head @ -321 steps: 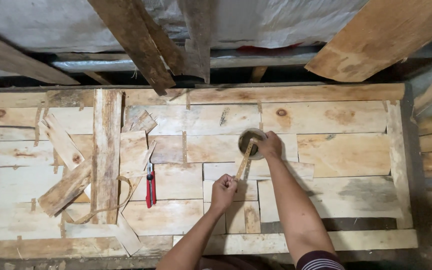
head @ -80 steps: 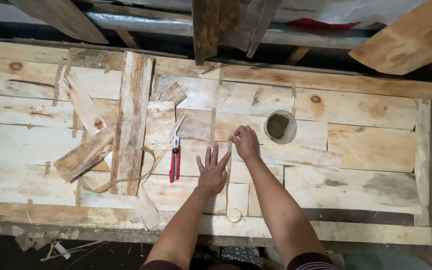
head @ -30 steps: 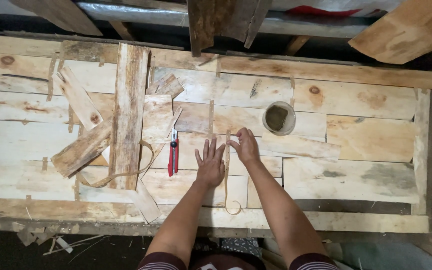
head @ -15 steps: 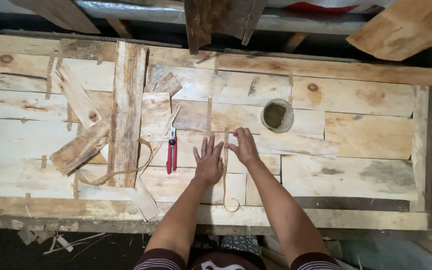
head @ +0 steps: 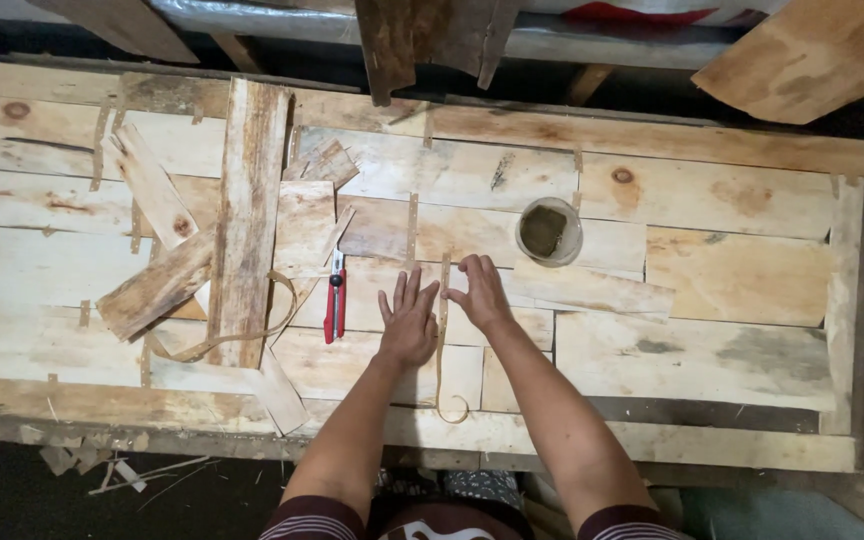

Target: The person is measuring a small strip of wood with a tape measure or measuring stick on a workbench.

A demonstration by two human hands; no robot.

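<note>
The thin veneer strip (head: 442, 335) lies lengthwise over a seam between two pale boards, its lower end curling into a small loop near the front edge of the wooden panel (head: 712, 200); I take this strip as my landmark. My left hand (head: 409, 320) rests just to the left of it, palm down, fingers spread flat on the board; my right hand (head: 479, 293) sits at the strip's upper right, fingers curved and the tips pressing its top end, nothing pinched that I can see. Half a second ago both hands were in almost the same spots, and a few seconds back the left was lower and more to the side; so I judge the strip is now placed and the hands are only pressing it down along the seam. Left of the strip lie the red-handled pliers (head: 335, 305); up and right of it stands the round tub of dark paste (head: 549, 231); further left, loose wood offcuts (head: 157, 285) and a long upright plank (head: 249, 215) are heaped.
</note>
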